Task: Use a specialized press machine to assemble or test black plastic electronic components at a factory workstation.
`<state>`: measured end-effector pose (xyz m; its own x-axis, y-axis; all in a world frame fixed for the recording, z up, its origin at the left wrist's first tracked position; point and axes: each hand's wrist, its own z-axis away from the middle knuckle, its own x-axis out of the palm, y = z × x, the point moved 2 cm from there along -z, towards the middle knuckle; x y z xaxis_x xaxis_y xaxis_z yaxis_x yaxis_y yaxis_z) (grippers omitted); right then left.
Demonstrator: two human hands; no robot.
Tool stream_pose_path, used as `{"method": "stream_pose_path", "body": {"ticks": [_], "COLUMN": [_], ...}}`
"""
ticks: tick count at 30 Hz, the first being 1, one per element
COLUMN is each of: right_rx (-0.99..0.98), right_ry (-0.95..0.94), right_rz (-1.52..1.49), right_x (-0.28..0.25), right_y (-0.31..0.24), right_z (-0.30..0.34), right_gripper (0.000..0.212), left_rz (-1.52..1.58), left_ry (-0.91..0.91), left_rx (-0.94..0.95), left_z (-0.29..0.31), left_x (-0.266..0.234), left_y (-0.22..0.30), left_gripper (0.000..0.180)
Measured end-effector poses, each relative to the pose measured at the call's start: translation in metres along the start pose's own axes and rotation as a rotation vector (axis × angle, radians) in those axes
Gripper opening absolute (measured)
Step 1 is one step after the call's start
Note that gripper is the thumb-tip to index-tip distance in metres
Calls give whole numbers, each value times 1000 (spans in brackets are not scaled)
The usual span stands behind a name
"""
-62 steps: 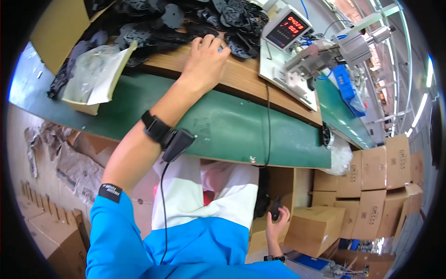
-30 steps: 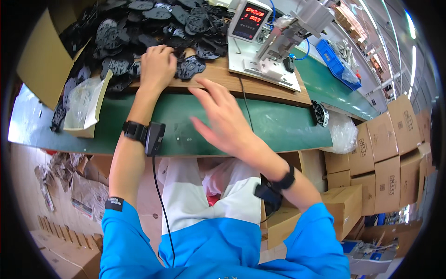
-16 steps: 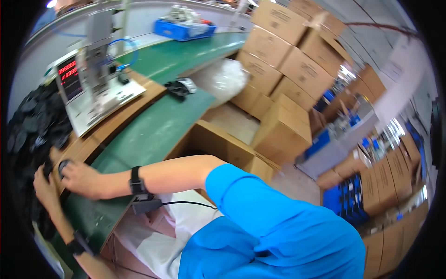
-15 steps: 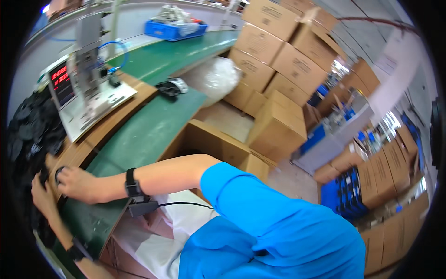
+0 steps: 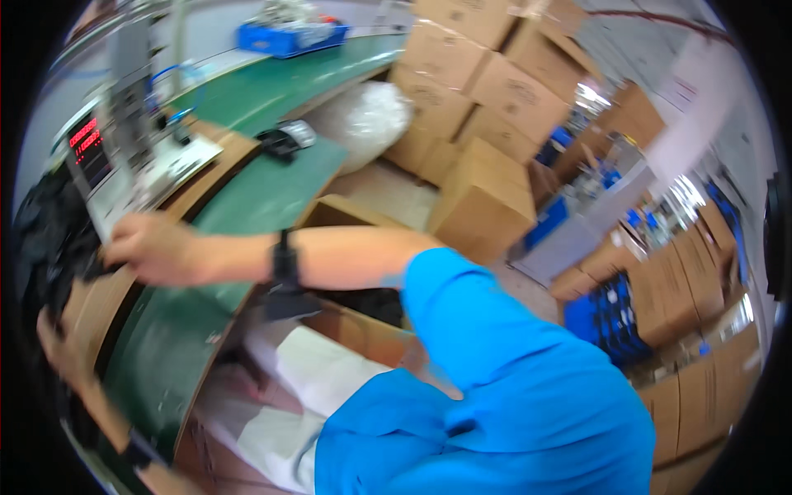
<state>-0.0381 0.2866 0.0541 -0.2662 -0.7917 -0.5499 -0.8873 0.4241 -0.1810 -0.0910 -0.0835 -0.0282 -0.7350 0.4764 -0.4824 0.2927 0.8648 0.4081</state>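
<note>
My right hand [image 5: 153, 249] is at the wooden board's edge, beside the near end of the machine's white base. Its fingers are pinched together. Something dark shows under the fingertips, but I cannot make out what it is or separate it from the pile behind. My left hand [image 5: 64, 351] is lower, at the near end of the pile of black pieces [image 5: 49, 219]. Motion smears its fingers, and what they touch is unclear. The bench machine [image 5: 132, 107] has a metal column, a white base and a display [image 5: 89, 148] lit in red.
The wooden board [image 5: 219, 157] lies along the green bench [image 5: 239, 194]. A black object [image 5: 280, 144] and a blue bin [image 5: 293, 40] sit farther along. An open carton [image 5: 351, 210] stands beside the bench; stacked cartons [image 5: 445, 58] and a clear plastic bag [image 5: 371, 115] are beyond.
My right hand has moved up and away from my left hand, toward the machine. My left hand has shifted slightly left and down. The whole view has tilted a little.
</note>
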Motion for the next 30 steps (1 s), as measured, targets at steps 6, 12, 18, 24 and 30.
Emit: {"method": "stream_pose_path", "body": {"ticks": [6, 12, 18, 24, 30], "right_rx": [58, 31, 175, 178, 325], "right_ry": [-81, -71, -87, -158, -275], "right_rz": [107, 320, 445, 386, 366], "right_x": [-45, -40, -39, -32, -26], "right_y": [8, 43, 82, 106, 138], "right_z": [16, -2, 6, 4, -12], "right_gripper": [42, 34, 33, 34, 38], "left_rz": [185, 56, -10, 6, 147], "left_ry": [-151, -126, -201, -240, -311], "left_rx": [37, 170, 61, 6, 80], "left_z": [11, 13, 15, 16, 17], "left_x": [-15, -26, -25, -20, 2], "left_y": [102, 111, 106, 110, 74], "left_gripper": [46, 43, 36, 30, 47]}}
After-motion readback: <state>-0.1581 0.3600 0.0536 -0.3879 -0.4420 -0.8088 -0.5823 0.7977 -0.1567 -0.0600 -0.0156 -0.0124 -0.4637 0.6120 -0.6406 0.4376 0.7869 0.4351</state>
